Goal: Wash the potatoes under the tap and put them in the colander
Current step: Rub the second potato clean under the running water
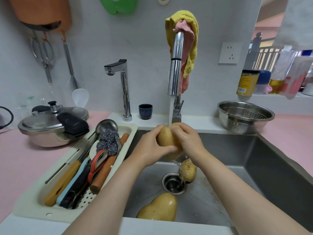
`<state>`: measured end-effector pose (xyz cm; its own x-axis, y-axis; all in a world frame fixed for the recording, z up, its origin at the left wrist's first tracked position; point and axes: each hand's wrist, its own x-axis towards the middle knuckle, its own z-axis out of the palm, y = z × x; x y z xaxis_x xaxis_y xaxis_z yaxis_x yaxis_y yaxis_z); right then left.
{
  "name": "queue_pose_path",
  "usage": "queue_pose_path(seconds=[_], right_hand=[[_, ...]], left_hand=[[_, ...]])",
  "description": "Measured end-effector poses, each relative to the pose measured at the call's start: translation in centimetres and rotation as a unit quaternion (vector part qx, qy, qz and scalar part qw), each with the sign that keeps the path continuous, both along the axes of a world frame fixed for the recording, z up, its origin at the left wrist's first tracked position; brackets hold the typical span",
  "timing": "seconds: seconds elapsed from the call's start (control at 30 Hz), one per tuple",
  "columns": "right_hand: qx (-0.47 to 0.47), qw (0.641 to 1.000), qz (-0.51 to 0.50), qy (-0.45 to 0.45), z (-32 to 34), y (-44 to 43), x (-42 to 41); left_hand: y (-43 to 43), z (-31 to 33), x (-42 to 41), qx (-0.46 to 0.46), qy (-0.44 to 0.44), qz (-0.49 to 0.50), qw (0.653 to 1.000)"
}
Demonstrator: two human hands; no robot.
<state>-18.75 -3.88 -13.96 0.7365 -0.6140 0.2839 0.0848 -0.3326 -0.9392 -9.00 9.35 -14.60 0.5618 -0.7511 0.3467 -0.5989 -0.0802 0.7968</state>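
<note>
My left hand [152,146] and right hand [188,139] have their fingers clamped round one potato [165,139] under the running tap [175,65], above the sink [237,150].

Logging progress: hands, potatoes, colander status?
Left hand and right hand grip potato under tap. Speckled potato and front potato in sink. Colander empty, nothing blocking.

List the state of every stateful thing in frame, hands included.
tap, running
small tap, off
held potato, under tap, gripped by both hands
left hand, grips held potato
right hand, grips held potato
drain potato, lying in sink, speckled
front potato, lying in sink, wet
colander, upright, empty
pressure cooker, lid on
</note>
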Motion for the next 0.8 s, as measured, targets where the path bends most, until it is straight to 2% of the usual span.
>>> queue_pose_path(seconds=[0.13,0.37,0.63,0.8], right_hand=[[0.002,0.999,-0.002,0.052,0.5,-0.1,-0.2],[0.018,0.997,0.040,0.063,0.1,-0.2,-0.7],[-0.029,0.997,0.057,0.042,-0.7,-0.2,-0.5],[0.003,0.997,0.070,0.040,-0.9,-0.7,-0.5]], left_hand=[[0.3,0.2,0.1,0.043,-0.086,0.010,0.995],[0.4,0.0,0.7,0.073,-0.141,0.031,0.987],[0.7,-0.1,0.9,0.068,-0.168,0.031,0.983],[0.6,-0.1,1.0,0.075,-0.166,0.028,0.983]])
